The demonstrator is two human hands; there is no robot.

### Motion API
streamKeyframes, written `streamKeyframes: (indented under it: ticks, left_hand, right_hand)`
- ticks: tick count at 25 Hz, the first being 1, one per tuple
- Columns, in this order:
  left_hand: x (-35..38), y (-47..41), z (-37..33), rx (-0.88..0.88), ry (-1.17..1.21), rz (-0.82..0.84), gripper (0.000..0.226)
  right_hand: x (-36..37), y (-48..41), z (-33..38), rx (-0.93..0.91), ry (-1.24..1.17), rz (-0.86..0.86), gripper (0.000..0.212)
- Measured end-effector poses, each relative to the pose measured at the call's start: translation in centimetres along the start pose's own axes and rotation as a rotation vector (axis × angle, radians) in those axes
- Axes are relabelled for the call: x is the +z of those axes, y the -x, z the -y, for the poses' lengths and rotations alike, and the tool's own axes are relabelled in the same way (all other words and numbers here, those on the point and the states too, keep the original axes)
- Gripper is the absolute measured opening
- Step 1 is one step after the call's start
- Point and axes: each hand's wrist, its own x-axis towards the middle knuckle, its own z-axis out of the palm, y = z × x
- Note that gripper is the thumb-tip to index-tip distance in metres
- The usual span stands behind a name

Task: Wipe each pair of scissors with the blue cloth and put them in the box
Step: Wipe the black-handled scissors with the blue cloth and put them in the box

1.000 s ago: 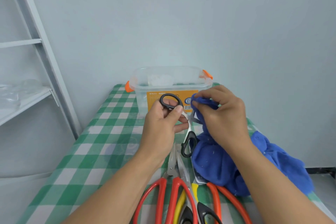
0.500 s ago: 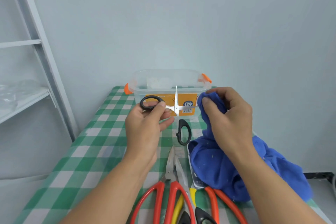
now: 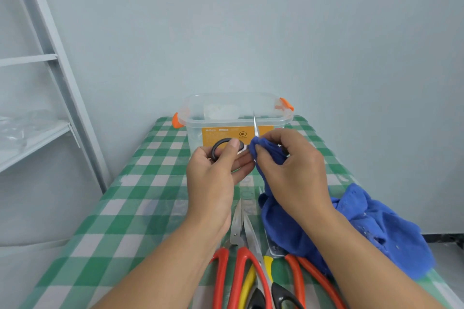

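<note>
In front of the box: black scissors pinched in the cloth

Just in front of the clear plastic box with orange latches (image 3: 195, 118), the thumb and fingertips (image 3: 258, 139) of the right hand (image 3: 293, 173) are curled and pinch a fold of the blue terry cloth (image 3: 376, 228) around the blade of the black-handled steel scissors (image 3: 218, 147). The blade tip stands upright above the fold, against the box's near wall and orange label. Touching that fold from the left, the left hand (image 3: 213, 183) grips the scissors, its thumb pressed over one black ring handle and its fingers curled beneath; the second ring is hidden behind the hands. Both hands hold the scissors lifted off the green-and-white checked tabletop (image 3: 140, 198), outside the box.

Nearer the person than the box, the rest of the cloth hangs down from the right hand and lies heaped to the right. Beside the heap, on the near edge of the tabletop, lie red-handled scissors (image 3: 238, 271) with blades pointing towards the box, a pair with yellow and black handles (image 3: 247, 283), and orange-handled scissors (image 3: 301, 281) whose blades run under the cloth. Well to the left of the box stands a grey metal shelf (image 3: 37, 138).
</note>
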Motion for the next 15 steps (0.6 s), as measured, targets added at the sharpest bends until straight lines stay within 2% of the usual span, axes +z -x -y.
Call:
streamKeyframes:
  ticks: [2, 5, 8, 12, 15]
  left_hand:
    - [0.1, 0.1, 0.4, 0.005, -0.015, 0.030, 0.016]
    - [0.2, 0.4, 0.8, 0.002, -0.092, 0.084, 0.012]
    - [0.2, 0.5, 1.1, 0.014, -0.118, 0.096, 0.017]
    - [0.2, 0.4, 1.2, 0.024, -0.115, 0.105, 0.019]
    - [0.2, 0.5, 1.3, 0.010, -0.119, 0.107, 0.018]
  right_hand:
    - [0.1, -0.2, -0.7, -0.025, 0.081, -0.053, 0.005]
    - [0.3, -0.3, -1.0, -0.036, 0.130, -0.046, 0.004]
    - [0.5, -0.3, -0.6, -0.064, 0.098, -0.005, 0.010]
    - [0.3, -0.4, -0.5, -0.009, 0.043, 0.090, 0.014]
    - [0.2, -0.4, -1.0, -0.039, 0.097, 0.033, 0.015]
